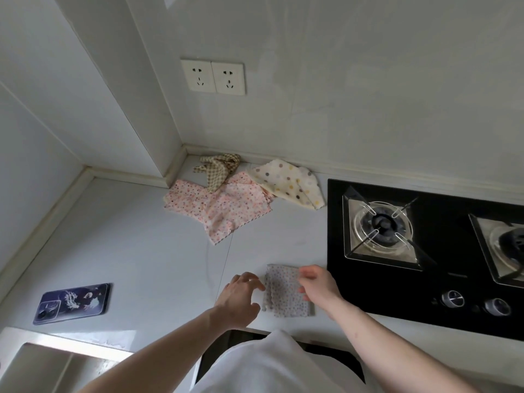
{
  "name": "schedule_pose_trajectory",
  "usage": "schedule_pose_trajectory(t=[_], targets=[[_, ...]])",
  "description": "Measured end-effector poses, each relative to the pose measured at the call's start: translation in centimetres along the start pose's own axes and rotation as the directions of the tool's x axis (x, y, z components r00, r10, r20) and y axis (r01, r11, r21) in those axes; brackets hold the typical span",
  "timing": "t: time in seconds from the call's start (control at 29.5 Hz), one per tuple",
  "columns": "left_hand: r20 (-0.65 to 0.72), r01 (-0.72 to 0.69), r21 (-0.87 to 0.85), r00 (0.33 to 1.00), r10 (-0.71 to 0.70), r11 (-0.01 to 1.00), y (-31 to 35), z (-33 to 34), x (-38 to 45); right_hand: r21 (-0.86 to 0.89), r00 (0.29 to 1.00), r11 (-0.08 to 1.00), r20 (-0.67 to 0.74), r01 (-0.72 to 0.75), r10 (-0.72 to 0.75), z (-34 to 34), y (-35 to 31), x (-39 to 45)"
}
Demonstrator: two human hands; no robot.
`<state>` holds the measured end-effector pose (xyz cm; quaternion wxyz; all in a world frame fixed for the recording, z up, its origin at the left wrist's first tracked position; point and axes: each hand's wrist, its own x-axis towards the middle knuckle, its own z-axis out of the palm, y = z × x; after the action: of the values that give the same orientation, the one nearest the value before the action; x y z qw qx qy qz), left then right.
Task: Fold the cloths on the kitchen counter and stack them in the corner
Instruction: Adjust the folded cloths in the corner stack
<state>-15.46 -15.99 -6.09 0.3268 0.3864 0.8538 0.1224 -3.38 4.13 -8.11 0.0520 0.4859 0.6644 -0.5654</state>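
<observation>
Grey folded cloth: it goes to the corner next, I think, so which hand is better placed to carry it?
Probably the left hand: it sits on the corner side of the grey folded cloth. The right hand would cross over.

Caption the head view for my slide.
Both hands flank a folded grey dotted cloth; three unfolded patterned cloths wait near the corner.

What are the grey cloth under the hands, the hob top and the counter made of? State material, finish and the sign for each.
Grey cloth: thin woven fabric, matte, probably cotton or microfibre; it lies folded flat with zigzag-cut edges.
Hob top: likely black tempered glass, glossy; it shows faint reflections.
Counter: pale grey stone or composite, smooth with low sheen; a thin seam crosses it. The exact material cannot be told.
</observation>
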Motion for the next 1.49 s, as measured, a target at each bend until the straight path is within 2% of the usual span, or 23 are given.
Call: schedule_pose_trajectory(t=[0.14, 0.41, 0.54, 0.78, 1.05, 1.29, 1.49], targets=[[-0.001, -0.022, -0.018, 1.0, 0.022, 1.0, 1.9, -0.5, 2.7, -0.099, 0.998, 0.995, -0.056, 0.018, -0.024, -1.5, 1.5, -0.4], [0.086, 0.066, 0.097, 0.993, -0.074, 0.993, 4.1, -0.4, 7.8, -0.24, 0.999, 0.97, 0.024, 0.027, -0.022, -3.3, 2.5, -1.2], [0.071, 0.102, 0.064, 0.992, -0.107, 0.993, 4.3, 0.0, 8.7, -0.294, 0.999, 0.955, 0.037, 0.043, -0.033, -3.8, 1.9, -0.9], [-0.031, 0.024, -0.083, 0.999, -0.026, 0.996, 4.4, -0.9, 7.9, -0.373, 0.991, 0.918, 0.07, 0.131, -0.113, -3.3, 0.2, 0.6], [-0.119, -0.003, -0.028, 0.993, 0.0, 1.0, 4.4, -1.1, 5.9, -0.377, 0.961, 0.893, -0.022, 0.247, -0.275, -2.1, -0.9, 0.3], [-0.064, -0.113, 0.038, 0.991, 0.115, 0.993, 3.3, 0.1, 3.7, -0.463, 0.901, 0.803, -0.025, 0.374, -0.434, -1.5, 2.3, -1.4], [0.045, -0.207, 0.118, 0.978, 0.203, 0.971, 2.3, 1.3, 2.6, -0.559, 0.911, 0.745, 0.044, 0.363, -0.41, -1.1, 4.5, -2.5]])
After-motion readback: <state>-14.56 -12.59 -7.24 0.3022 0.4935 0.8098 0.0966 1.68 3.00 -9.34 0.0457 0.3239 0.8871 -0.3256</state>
